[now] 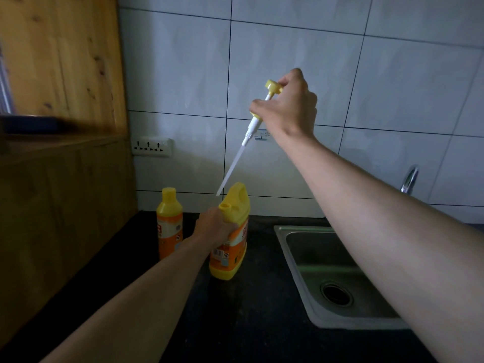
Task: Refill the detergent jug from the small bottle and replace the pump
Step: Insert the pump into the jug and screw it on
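Where a dark bench (262, 323) meets a white tiled wall (288, 61), a steel sink (296, 260) sits at 4 o'clock. The left hand (214, 226) wraps around the open yellow detergent jug (230, 247) standing at centre. The right hand (290, 108), fingers closed, holds the pump (255, 124) raised at 12 o'clock, tube tip just above the jug. A capped small bottle (169, 221) stands at the jug's 9 o'clock. Labels are unreadable.

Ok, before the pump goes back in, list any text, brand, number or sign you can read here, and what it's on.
None can be read.
Small bottle label: white and red mark, too blurred to read.
Detergent jug label: red characters, barcode and round mark, too small and partly hidden by the left hand.
Wall sticker behind the pump: too blurred to read.
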